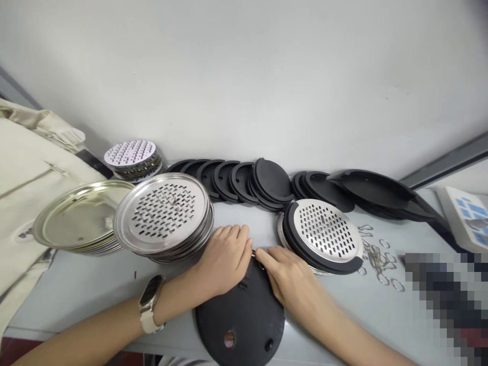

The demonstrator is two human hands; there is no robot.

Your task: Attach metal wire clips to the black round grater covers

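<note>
A black round disc point(240, 320) with holes near its lower edge is held tilted at the table's front. My left hand point(224, 259), with a watch on the wrist, is closed on the disc's upper edge. My right hand point(292, 279) is closed on the same edge from the right, its fingertips almost meeting the left ones. A small metal ring point(261, 265) shows beneath a right fingertip; what else the fingers pinch is hidden. Behind my left hand stands a stack of metal grater plates point(163, 213). A black-rimmed grater plate point(328, 231) tops a stack beyond my right hand.
Gold-toned metal lids point(84, 213) are stacked at left beside a cream cloth bag point(30, 168). Smaller grater discs point(130, 153) stand behind. Black round holders point(271, 180) line the wall. Loose metal rings and clips point(379, 262) lie at right, near a white box point(465, 213).
</note>
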